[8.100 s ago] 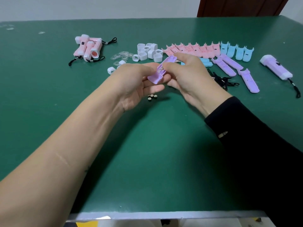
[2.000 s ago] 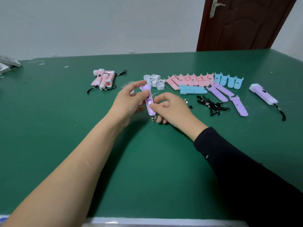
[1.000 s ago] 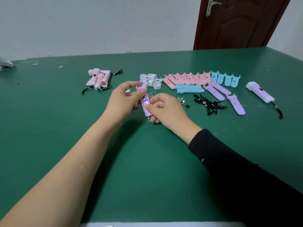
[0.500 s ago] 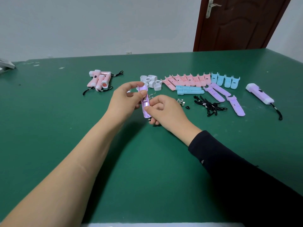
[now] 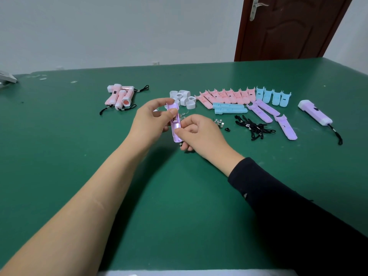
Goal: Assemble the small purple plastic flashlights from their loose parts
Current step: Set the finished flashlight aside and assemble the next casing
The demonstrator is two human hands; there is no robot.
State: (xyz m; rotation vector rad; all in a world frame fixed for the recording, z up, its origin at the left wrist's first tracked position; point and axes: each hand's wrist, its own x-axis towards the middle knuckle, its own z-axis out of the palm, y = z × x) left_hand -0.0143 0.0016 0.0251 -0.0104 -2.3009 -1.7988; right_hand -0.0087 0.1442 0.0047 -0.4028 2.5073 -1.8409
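Observation:
A purple flashlight half-shell [image 5: 176,124] is held upright above the green table [image 5: 179,206], its open side toward me with small metal parts inside. My left hand [image 5: 151,121] pinches its upper end between thumb and fingers. My right hand [image 5: 196,132] pinches its lower end, fingers curled. Loose purple shells [image 5: 264,112] lie to the right, with one more [image 5: 286,127] beside them. A finished purple flashlight [image 5: 315,112] with a black strap lies at the far right.
Finished pink flashlights [image 5: 120,96] lie at the back left. White head caps [image 5: 184,98], pink shells [image 5: 227,95], blue shells [image 5: 273,95], two blue bodies [image 5: 229,108], black straps [image 5: 253,127] and small metal contacts [image 5: 219,122] lie behind the hands. A brown door [image 5: 288,26] stands behind.
The camera lifted since the oldest frame. Both hands kept hold of the purple shell, turning it from slanted to upright; over the last second it barely moved.

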